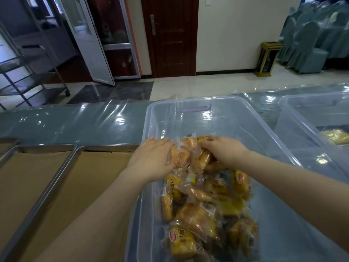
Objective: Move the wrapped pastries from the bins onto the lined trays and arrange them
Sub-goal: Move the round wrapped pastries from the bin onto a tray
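Note:
A clear plastic bin [188,104] in front of me holds a heap of several wrapped pastries [200,208] in yellow-printed film. Both hands reach into the far end of the heap. My left hand [151,159] curls its fingers around a couple of wrapped pastries [179,156] at the pile's left side. My right hand [222,150] grips wrapped pastries [203,159] under its bent fingers. To the left lie two metal trays lined with brown paper, the nearer tray [56,186] beside the bin and another tray [28,167] further left, with no pastries on the parts I see.
A second clear bin [294,114] with yellow pastries [336,136] stands at the right. The table is covered by shiny plastic sheeting [75,121]. Beyond it are a metal cart [34,78], a door, a bin stand and covered chairs.

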The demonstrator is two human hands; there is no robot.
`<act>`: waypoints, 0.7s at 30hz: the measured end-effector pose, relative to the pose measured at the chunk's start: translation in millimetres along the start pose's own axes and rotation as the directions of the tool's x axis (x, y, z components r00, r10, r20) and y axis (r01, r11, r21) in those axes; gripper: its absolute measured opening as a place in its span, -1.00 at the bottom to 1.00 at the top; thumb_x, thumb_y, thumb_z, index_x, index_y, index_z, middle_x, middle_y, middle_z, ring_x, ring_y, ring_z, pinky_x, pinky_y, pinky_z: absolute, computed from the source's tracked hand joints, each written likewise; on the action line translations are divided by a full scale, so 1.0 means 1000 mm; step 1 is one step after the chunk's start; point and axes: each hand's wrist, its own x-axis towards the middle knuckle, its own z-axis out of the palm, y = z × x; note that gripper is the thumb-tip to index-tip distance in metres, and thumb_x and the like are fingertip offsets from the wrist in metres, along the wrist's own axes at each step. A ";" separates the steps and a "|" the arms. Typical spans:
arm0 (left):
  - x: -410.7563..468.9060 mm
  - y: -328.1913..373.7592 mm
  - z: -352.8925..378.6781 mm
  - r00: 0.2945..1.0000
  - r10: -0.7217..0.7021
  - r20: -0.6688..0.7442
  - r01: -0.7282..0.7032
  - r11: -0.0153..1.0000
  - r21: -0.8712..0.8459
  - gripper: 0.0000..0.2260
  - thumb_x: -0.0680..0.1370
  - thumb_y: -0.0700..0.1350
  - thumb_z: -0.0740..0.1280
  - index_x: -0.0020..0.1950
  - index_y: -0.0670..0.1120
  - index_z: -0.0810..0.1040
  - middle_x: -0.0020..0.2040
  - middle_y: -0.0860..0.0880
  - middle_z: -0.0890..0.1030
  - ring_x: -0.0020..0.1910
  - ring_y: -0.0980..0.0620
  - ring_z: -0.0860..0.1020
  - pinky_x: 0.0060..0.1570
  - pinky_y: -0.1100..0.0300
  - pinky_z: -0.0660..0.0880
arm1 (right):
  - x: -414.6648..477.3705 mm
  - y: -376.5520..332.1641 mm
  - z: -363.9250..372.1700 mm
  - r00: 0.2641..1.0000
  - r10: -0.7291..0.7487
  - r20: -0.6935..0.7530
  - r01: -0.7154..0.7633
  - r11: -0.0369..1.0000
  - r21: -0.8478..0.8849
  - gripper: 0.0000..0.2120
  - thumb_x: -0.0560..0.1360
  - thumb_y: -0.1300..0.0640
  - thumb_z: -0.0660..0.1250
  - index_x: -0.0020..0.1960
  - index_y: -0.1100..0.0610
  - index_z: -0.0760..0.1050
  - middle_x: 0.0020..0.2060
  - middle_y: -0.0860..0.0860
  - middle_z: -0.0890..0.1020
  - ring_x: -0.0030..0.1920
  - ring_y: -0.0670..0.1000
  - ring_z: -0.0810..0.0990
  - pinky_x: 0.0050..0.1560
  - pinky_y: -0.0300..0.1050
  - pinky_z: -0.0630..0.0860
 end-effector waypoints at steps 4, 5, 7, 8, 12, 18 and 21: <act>0.000 0.001 -0.004 1.000 -0.020 0.022 0.019 0.999 0.043 -0.50 0.49 0.11 0.24 0.42 0.07 0.29 0.35 0.02 0.45 0.26 0.01 0.43 0.32 0.09 0.20 | -0.016 0.000 -0.002 1.000 -0.017 0.023 0.019 0.994 -0.107 -0.74 0.48 0.09 0.34 0.15 -0.01 0.40 0.01 0.03 0.50 0.00 0.14 0.55 -0.16 -0.03 0.45; 0.002 0.004 -0.004 0.999 -0.017 0.035 0.014 0.996 0.085 -0.57 0.49 0.05 0.24 0.36 0.08 0.34 0.25 0.02 0.53 0.16 -0.01 0.50 0.23 0.09 0.28 | -0.018 -0.001 0.003 0.999 -0.019 0.026 0.022 0.994 -0.107 -0.75 0.48 0.10 0.33 0.14 0.01 0.41 0.04 0.03 0.51 0.03 0.14 0.55 -0.14 -0.02 0.42; 0.013 0.011 -0.003 0.993 -0.053 0.108 0.031 0.980 0.196 -0.61 0.48 -0.12 0.22 0.30 0.07 0.37 0.12 0.01 0.58 0.03 -0.04 0.54 0.04 0.08 0.40 | -0.016 -0.005 0.017 0.997 0.011 0.075 -0.004 0.996 -0.090 -0.71 0.51 0.15 0.27 0.22 0.02 0.40 0.14 0.09 0.48 0.13 0.16 0.50 -0.05 0.03 0.45; 0.021 0.015 0.000 0.983 -0.093 0.157 0.058 0.975 0.213 -0.58 0.48 -0.19 0.22 0.33 0.06 0.36 0.13 -0.01 0.56 0.05 -0.07 0.53 -0.02 0.08 0.43 | -0.014 -0.007 0.024 0.992 0.032 0.123 -0.024 0.998 -0.065 -0.62 0.52 0.14 0.27 0.31 0.01 0.35 0.25 0.13 0.42 0.23 0.18 0.43 0.02 0.06 0.46; 0.052 0.034 0.024 0.894 -0.178 0.410 0.174 0.984 0.048 -0.18 0.43 -0.21 0.40 0.52 0.12 -0.02 0.51 -0.11 0.13 0.44 -0.19 0.18 0.26 -0.05 0.36 | -0.010 0.001 0.046 0.952 0.061 0.301 -0.034 0.995 -0.094 -0.03 0.27 -0.41 0.35 0.50 -0.25 -0.10 0.51 0.03 -0.30 0.49 0.27 -0.23 0.25 0.37 0.31; 0.066 0.046 0.072 0.796 -0.283 0.535 0.281 0.956 0.087 0.10 0.38 -0.19 0.49 0.44 0.24 -0.39 0.42 -0.05 -0.51 0.42 -0.29 -0.37 0.37 -0.31 0.06 | -0.009 0.004 0.065 0.958 0.138 0.252 -0.099 0.982 -0.159 -0.05 0.43 0.16 0.41 0.49 -0.29 -0.18 0.33 0.02 -0.62 0.41 0.35 -0.44 0.11 0.34 0.47; 0.063 0.048 0.092 0.880 -0.303 0.367 0.303 0.951 0.059 -0.04 0.46 -0.24 0.37 0.48 0.21 -0.32 0.46 -0.08 -0.46 0.44 -0.31 -0.34 0.38 -0.31 0.04 | -0.006 0.005 0.070 0.973 0.131 0.189 -0.110 0.987 -0.120 -0.14 0.43 0.15 0.40 0.49 -0.28 -0.06 0.31 0.00 -0.64 0.40 0.35 -0.45 0.06 0.29 0.51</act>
